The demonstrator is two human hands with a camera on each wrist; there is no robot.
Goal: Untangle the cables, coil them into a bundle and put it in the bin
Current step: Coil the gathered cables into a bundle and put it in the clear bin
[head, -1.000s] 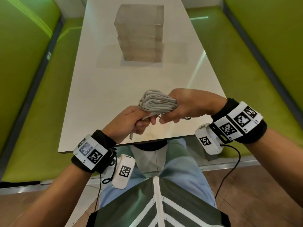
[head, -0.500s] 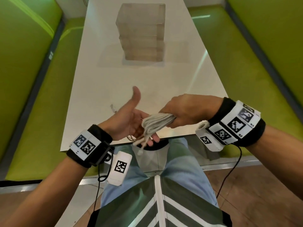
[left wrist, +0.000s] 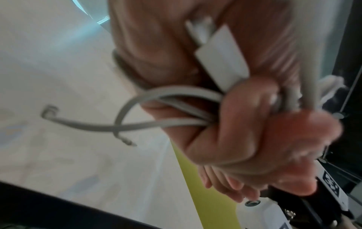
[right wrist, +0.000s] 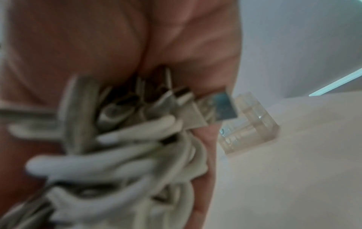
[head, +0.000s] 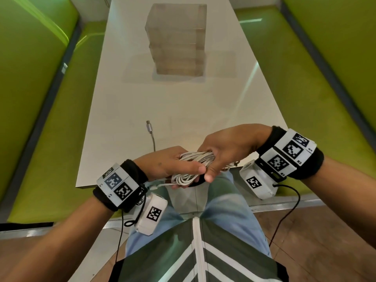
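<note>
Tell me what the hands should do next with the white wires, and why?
Probably tuck in the loose cable end that trails onto the table. Both the left hand and the right hand already grip the coiled cable bundle at the near table edge, but that end sticks out, and the clear bin stands far up the table.
</note>
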